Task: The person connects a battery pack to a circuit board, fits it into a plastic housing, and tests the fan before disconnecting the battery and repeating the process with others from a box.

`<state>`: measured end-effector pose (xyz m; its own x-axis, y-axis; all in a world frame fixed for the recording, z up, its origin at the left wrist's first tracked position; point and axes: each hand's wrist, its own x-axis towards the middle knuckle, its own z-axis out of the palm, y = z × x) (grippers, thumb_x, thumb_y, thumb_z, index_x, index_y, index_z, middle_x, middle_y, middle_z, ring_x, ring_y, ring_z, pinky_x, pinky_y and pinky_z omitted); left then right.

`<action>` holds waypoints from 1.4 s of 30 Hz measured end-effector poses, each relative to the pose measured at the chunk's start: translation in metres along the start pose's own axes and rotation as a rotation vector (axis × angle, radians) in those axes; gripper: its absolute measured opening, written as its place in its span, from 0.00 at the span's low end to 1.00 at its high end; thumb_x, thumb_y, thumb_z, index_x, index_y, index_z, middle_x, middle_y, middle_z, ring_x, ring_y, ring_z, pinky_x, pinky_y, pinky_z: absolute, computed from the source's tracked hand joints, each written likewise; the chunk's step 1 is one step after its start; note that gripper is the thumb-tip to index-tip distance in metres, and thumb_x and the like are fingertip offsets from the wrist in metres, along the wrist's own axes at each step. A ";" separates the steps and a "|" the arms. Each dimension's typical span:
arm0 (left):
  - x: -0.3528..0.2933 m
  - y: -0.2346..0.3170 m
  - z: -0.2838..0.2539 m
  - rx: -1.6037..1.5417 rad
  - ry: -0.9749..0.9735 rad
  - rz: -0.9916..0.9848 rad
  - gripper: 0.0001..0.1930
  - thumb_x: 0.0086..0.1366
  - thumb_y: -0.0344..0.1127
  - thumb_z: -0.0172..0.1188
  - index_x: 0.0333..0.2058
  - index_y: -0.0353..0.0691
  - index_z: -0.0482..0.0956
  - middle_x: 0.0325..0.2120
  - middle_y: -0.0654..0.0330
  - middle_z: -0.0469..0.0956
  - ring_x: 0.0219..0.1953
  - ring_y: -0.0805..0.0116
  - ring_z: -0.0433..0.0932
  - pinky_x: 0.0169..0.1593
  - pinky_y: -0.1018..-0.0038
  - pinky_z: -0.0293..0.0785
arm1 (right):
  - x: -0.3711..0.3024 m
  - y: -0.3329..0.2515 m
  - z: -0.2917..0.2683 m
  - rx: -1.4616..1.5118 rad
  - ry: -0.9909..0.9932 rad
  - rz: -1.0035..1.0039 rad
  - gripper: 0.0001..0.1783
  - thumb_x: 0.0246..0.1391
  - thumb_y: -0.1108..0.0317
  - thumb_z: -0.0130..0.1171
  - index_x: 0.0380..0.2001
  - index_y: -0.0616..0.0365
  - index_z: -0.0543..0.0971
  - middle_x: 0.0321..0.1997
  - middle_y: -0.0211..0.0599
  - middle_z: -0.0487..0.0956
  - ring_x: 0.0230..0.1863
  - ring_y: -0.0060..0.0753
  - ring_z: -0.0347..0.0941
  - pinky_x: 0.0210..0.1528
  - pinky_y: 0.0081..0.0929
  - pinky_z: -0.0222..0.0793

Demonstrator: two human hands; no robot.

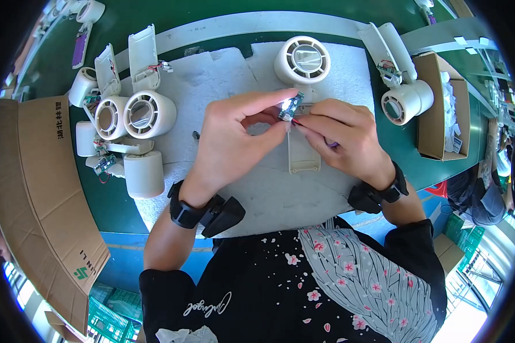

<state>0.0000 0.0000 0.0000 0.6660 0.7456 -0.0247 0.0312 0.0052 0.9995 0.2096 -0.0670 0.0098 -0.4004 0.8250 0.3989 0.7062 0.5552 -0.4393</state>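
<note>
My left hand pinches a small green circuit board by its edges between thumb and fingers; a bright white light shines on it. Close beside it, the fingers of my right hand are closed on a thin red wire at the board's lower edge. Something small and purple shows under my right fingers, too hidden to name. Below both hands lies a cream handheld fan, its round head at the far side and its open handle shell pointing toward me. My hands cover the joint between them.
A white foam mat covers the bench's middle. Several opened cream fans with hanging boards stand at the left, another fan at the right. A cardboard box of small parts is far right; a large carton lines the left.
</note>
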 end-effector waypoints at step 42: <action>0.006 -0.006 0.006 0.368 0.173 0.295 0.11 0.51 0.24 0.65 0.35 0.38 0.85 0.27 0.57 0.81 0.25 0.67 0.81 0.28 0.77 0.76 | 0.007 -0.010 0.011 0.142 0.229 0.305 0.22 0.39 0.74 0.74 0.42 0.58 0.83 0.34 0.34 0.80 0.24 0.15 0.72 0.24 0.13 0.69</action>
<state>0.0084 0.0002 -0.0062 0.5540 0.7793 0.2930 0.1412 -0.4348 0.8894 0.1934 -0.0650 0.0081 -0.0327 0.9181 0.3950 0.6787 0.3105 -0.6655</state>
